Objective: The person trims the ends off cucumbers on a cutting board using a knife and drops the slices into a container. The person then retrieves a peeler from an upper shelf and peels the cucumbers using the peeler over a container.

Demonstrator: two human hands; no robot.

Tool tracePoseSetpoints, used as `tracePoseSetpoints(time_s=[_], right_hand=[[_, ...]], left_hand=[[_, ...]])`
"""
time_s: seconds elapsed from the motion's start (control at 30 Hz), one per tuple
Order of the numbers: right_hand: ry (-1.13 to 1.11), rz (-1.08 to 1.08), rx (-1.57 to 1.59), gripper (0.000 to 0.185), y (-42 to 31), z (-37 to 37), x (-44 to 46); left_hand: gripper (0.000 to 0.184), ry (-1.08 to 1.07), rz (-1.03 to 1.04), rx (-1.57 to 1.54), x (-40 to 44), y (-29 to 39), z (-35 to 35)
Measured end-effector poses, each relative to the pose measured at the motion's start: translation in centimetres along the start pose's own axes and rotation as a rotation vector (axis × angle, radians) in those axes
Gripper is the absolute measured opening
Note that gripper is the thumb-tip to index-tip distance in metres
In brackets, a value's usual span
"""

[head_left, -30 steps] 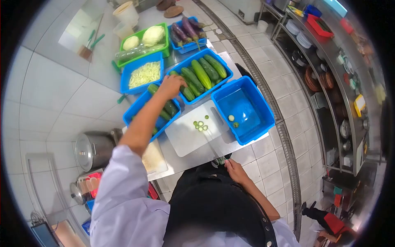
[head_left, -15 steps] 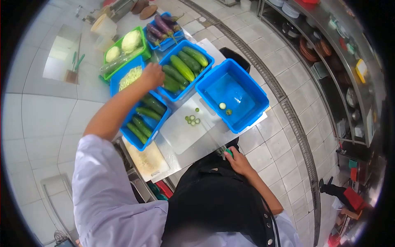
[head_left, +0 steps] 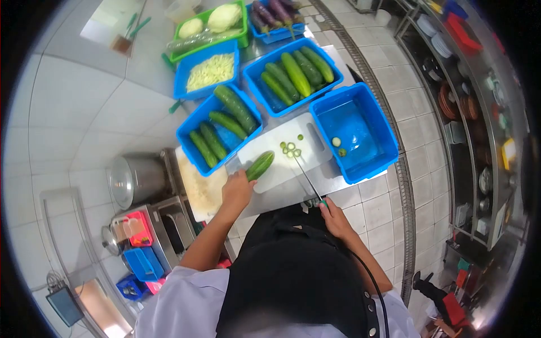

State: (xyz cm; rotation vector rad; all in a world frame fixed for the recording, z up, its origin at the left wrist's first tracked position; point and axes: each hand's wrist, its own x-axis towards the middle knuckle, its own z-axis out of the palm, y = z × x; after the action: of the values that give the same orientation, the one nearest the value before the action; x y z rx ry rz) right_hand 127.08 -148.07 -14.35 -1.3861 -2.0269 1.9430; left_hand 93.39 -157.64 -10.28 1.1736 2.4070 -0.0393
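Pulling left hand (head_left: 237, 189) back from blue tub (head_left: 311, 98) ahead, now clutching cucumber (head_left: 261, 165) by its near end over cutting board (head_left: 276, 176). Gripping knife (head_left: 310, 183) in right hand (head_left: 336, 218), pointing it at slices (head_left: 291, 146) ahead. Maybe risking a roll, nicking left hand, if holding one end only.

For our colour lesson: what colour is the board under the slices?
The board is white, seen best in the head view.

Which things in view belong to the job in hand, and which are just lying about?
Apparently in use:
cucumber in left hand
knife in right hand
white cutting board
cucumber slices
blue cucumber bins

Apparently just lying about:
eggplants
cabbage heads
metal pot
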Motion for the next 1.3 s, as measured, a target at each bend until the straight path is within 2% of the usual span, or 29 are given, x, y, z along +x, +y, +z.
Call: tracePoseSetpoints(time_s=[0.07, 0.1, 0.17, 0.2, 0.27, 0.4, 0.7, 1.0, 1.2, 1.27, 1.3], right_hand=[[-0.019, -0.150, -0.024, 0.031, -1.5, 0.5, 0.4], [-0.034, -0.142, -0.034, 0.031, -2.0, 1.0, 0.7], [-0.003, -0.194, -0.191, 0.031, -2.9, 1.9, 1.4], [-0.017, -0.188, -0.194, 0.031, -3.0, 2.3, 1.8], [-0.013, -0.195, -0.234, 0.031, -3.2, 3.1, 2.4], [0.007, -0.128, -0.254, 0.032, -3.6, 3.7, 2.8], [-0.011, -0.013, -0.287, 0.035, -5.6, 3.4, 2.2], [-0.064, -0.006, -0.312, 0.035, -5.3, 3.0, 3.9], [0.041, -0.064, -0.359, 0.040, -3.4, 5.3, 6.2], [0.026, 0.015, -0.351, 0.043, -2.8, 5.4, 4.6], [0.036, 0.012, -0.353, 0.043, -2.7, 5.4, 4.2]], left_hand=[[0.048, 0.039, 0.006, 0.028, 0.3, -0.1, 0.7], [0.052, 0.087, 0.032, 0.068, 0.6, 0.0, 0.9], [0.057, 0.379, 0.304, -0.182, 1.1, 0.9, 0.8], [0.057, 0.372, 0.290, -0.185, 1.6, 1.0, 1.4], [0.059, 0.368, 0.507, -0.295, 2.4, 1.0, 2.9], [0.059, 0.406, 0.522, -0.372, 2.7, 1.9, 3.7], [0.061, 0.424, 0.517, -0.287, 2.7, 2.3, 4.0], [0.063, 0.392, 0.548, -0.269, 3.0, 2.0, 4.0], [0.063, 0.400, 0.551, -0.238, 3.7, 1.9, 3.9], [0.055, 0.403, 0.416, -0.447, 4.2, 1.4, 4.3], [0.055, 0.409, 0.425, -0.450, 4.3, 1.4, 4.2]])
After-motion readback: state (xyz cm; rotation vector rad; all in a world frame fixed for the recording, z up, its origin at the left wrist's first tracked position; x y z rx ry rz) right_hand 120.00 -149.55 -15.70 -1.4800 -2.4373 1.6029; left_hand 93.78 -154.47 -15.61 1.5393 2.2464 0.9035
